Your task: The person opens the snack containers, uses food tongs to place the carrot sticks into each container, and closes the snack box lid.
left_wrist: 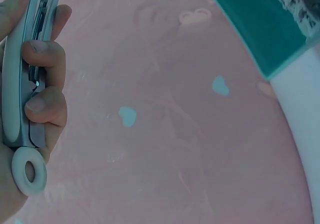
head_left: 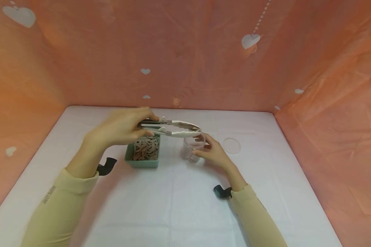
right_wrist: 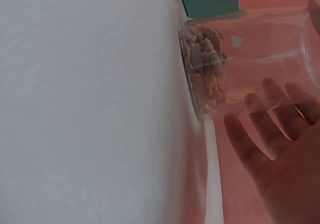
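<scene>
Some pieces (right_wrist: 206, 64) line the jar (head_left: 190, 147) our right hand (head_left: 214, 153) holds; our left hand (head_left: 123, 126) grips tongs (head_left: 180, 134); many remain in the tub (head_left: 143, 164).

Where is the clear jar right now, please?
In the head view, the clear jar stands on the white table, right of the green box, held by the right hand.

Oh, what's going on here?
A person's left hand holds tongs, apparently gripping some brown bits, with the tips by the jar's open mouth. The right hand holds the jar, which has similar bits at the bottom. More lie in a green box, and what looks like a clear lid lies on the table.
</scene>
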### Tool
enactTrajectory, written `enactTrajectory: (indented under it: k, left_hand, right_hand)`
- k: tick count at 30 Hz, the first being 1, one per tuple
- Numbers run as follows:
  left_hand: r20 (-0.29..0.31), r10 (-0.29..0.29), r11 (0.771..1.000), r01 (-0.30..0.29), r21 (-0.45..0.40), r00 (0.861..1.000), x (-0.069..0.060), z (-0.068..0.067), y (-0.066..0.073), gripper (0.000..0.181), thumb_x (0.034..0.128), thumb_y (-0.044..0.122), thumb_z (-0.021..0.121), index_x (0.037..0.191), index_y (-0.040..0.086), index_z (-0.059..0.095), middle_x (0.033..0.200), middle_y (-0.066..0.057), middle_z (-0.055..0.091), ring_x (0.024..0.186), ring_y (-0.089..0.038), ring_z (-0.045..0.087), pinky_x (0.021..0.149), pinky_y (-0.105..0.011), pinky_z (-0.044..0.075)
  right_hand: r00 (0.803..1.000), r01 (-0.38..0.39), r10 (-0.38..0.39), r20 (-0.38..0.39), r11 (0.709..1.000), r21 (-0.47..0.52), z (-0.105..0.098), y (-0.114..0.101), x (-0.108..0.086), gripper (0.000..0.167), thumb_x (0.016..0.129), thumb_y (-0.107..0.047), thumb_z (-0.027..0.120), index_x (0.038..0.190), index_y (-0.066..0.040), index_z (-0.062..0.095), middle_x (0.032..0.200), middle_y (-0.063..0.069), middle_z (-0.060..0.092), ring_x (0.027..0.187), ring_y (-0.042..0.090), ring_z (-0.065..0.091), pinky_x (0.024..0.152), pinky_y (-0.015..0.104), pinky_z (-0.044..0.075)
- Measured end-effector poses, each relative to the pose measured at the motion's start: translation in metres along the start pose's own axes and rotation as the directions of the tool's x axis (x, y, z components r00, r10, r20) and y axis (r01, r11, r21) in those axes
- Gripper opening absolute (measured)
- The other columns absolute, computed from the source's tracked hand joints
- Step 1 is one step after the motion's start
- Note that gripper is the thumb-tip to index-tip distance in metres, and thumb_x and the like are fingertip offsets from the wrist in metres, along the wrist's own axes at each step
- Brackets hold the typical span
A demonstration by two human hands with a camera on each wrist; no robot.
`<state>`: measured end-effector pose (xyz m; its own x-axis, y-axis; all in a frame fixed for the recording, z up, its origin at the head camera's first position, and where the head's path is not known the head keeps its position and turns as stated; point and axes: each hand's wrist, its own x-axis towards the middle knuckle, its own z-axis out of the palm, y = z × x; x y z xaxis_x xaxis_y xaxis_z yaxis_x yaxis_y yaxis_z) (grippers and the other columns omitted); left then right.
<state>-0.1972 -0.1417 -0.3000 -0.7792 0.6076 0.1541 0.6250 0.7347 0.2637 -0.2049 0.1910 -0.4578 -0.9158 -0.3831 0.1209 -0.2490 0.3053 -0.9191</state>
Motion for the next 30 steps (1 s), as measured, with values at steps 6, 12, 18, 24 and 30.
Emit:
enactTrajectory:
  k: [6, 12, 18, 24, 30]
  left_hand:
    - [0.010, -0.007, 1.000, 0.007, 0.003, 1.000, 0.009, 0.014, -0.001, 0.038, 0.0888, 0.032, 0.084, 0.122, 0.020, 0.071, 0.122, 0.001, 0.072, 0.104, -0.021, 0.069, 0.081, -0.050, 0.053]
    - [0.042, -0.009, 1.000, 0.009, 0.009, 0.999, 0.014, 0.020, 0.000, 0.035, 0.0902, 0.034, 0.082, 0.121, 0.021, 0.070, 0.118, 0.004, 0.072, 0.100, -0.021, 0.070, 0.076, -0.050, 0.052]
    - [0.074, -0.031, 0.999, 0.030, 0.010, 0.997, 0.016, 0.020, 0.001, 0.036, 0.0916, 0.034, 0.081, 0.123, 0.021, 0.069, 0.120, 0.002, 0.072, 0.102, -0.022, 0.070, 0.079, -0.052, 0.053]
    - [0.112, -0.071, 0.997, 0.073, -0.012, 0.991, 0.017, 0.017, 0.001, 0.042, 0.0909, 0.032, 0.081, 0.128, 0.018, 0.068, 0.126, -0.001, 0.071, 0.112, -0.026, 0.069, 0.089, -0.054, 0.052]
    - [0.113, -0.065, 0.998, 0.067, -0.011, 0.991, 0.018, 0.015, 0.004, 0.042, 0.0902, 0.031, 0.082, 0.127, 0.018, 0.069, 0.122, 0.000, 0.071, 0.107, -0.025, 0.069, 0.088, -0.051, 0.052]
  right_hand:
    - [0.999, -0.034, 0.034, 0.002, 0.999, 0.008, -0.001, 0.000, -0.001, 0.074, 0.088, -0.008, 0.083, 0.153, -0.005, 0.047, 0.143, 0.021, 0.059, 0.128, 0.042, 0.060, 0.106, 0.050, 0.049]
    - [1.000, -0.004, 0.004, -0.003, 1.000, 0.005, -0.001, 0.000, -0.002, 0.072, 0.087, -0.005, 0.083, 0.151, -0.003, 0.049, 0.141, 0.019, 0.061, 0.131, 0.038, 0.059, 0.109, 0.048, 0.048]
    - [1.000, -0.020, 0.020, 0.001, 1.000, 0.013, -0.001, -0.001, -0.002, 0.073, 0.087, -0.005, 0.084, 0.151, -0.004, 0.049, 0.142, 0.018, 0.060, 0.131, 0.038, 0.059, 0.109, 0.048, 0.047]
    - [0.999, -0.044, 0.044, 0.009, 0.999, 0.015, -0.001, -0.003, -0.002, 0.073, 0.087, -0.008, 0.084, 0.151, -0.007, 0.050, 0.145, 0.017, 0.059, 0.128, 0.041, 0.061, 0.106, 0.050, 0.049]
    - [0.999, -0.035, 0.034, 0.024, 0.999, 0.027, -0.001, -0.002, 0.000, 0.066, 0.088, -0.009, 0.084, 0.147, -0.008, 0.054, 0.144, 0.014, 0.059, 0.126, 0.038, 0.062, 0.105, 0.050, 0.050]
